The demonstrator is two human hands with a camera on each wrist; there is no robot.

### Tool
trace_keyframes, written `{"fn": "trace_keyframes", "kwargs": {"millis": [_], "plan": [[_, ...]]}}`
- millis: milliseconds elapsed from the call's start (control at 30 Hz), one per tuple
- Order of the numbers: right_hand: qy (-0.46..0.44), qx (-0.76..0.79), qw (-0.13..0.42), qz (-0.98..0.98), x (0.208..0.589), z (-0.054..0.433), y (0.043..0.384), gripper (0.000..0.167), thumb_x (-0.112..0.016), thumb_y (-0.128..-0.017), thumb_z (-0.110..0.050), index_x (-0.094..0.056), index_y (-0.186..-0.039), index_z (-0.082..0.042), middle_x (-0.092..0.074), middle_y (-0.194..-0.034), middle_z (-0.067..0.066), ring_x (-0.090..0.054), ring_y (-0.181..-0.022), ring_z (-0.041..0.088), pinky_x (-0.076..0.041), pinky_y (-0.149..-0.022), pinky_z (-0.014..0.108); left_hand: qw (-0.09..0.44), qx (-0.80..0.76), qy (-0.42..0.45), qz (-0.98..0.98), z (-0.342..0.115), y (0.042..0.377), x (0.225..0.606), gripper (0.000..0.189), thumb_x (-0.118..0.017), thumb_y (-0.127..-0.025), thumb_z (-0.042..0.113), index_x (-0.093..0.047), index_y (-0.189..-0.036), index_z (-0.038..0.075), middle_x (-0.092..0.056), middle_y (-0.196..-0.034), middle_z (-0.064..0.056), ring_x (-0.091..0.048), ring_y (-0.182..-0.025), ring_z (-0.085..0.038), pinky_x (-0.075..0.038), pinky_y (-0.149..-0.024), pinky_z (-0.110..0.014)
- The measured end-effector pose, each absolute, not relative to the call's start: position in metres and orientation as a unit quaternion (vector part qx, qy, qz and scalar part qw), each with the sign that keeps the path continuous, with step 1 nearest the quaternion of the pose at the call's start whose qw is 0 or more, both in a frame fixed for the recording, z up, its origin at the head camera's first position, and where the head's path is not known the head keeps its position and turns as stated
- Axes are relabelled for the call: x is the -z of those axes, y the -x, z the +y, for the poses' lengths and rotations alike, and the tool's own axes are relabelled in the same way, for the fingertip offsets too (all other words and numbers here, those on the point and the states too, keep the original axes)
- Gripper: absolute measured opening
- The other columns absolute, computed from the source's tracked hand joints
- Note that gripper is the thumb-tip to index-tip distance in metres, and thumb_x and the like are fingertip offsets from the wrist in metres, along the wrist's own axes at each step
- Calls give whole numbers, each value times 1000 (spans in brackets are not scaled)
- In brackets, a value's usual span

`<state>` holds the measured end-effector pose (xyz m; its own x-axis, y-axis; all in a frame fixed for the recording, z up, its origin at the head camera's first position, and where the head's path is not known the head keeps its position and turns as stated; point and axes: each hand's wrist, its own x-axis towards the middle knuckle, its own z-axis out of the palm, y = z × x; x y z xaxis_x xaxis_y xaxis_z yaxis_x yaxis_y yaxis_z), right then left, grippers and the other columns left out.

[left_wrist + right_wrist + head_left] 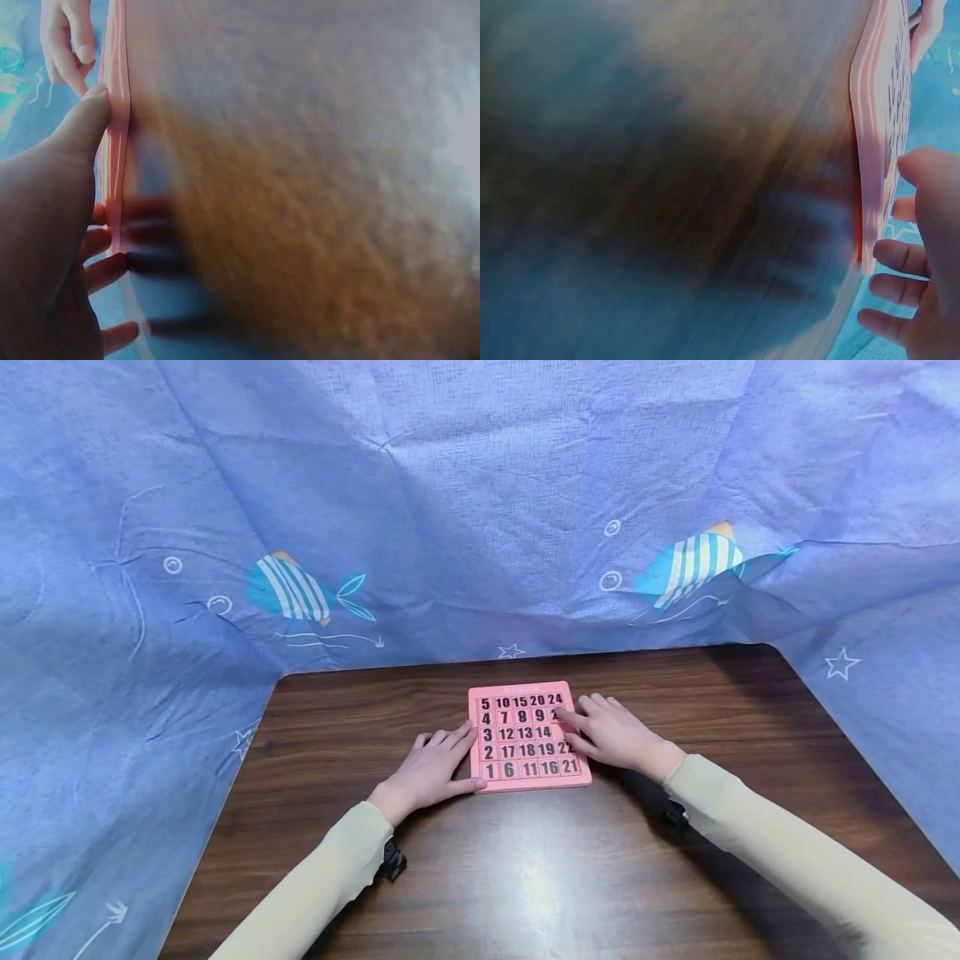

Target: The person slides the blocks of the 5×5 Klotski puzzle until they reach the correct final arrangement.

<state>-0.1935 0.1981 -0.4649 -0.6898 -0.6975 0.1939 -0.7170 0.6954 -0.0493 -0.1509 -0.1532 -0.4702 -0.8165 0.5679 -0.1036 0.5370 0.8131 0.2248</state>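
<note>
A pink sliding number puzzle [525, 783] lies flat on the table, its black-numbered tiles set in a square grid. Beside its left edge is my left hand [431, 770], fingers extended against that side and thumb at the near left corner. In the left wrist view the left thumb [86, 120] touches the puzzle's near edge. My right hand [618, 735] reaches over the right edge, index fingertip on a tile in the right column, partly covering its number. The right thumb lies just below, beside a gap in the third row. Neither hand lifts the puzzle.
The brown wood-grain table [517, 868] has a bright glare patch in front of the puzzle. Behind and around it hangs a blue cloth [480, 510] printed with striped fish and stars. Small black devices [392, 860] sit under both wrists.
</note>
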Motion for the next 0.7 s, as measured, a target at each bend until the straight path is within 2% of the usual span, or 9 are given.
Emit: {"fn": "trace_keyframes", "kwargs": {"millis": [233,467,700], "plan": [[-393,-49,66,-916,462,200,187,42,-68,-100,-32,-70,-137,-11,-55,-91,6,-47,-81,24,-39,-70,39,84,-87,-287,950,-154,151,469,93,-56,-96,70,-32,-165,13,-28,-171,-6,-35,-149,-30,-29,-114,-57],[-433,-55,80,-896,459,208,171,39,-69,-100,-30,-72,-135,-14,-52,-88,2,-45,-79,21,-37,-71,36,71,-104,-294,947,-156,152,472,92,-59,-96,69,-35,-164,11,-30,-171,-6,-35,-150,-30,-30,-114,-57],[-416,-73,73,-903,456,205,186,37,-68,-100,-28,-73,-132,-10,-56,-92,5,-49,-82,24,-41,-73,40,88,-122,-294,944,-154,152,469,91,-60,-97,66,-34,-164,10,-30,-170,-8,-37,-149,-29,-33,-112,-55]]}}
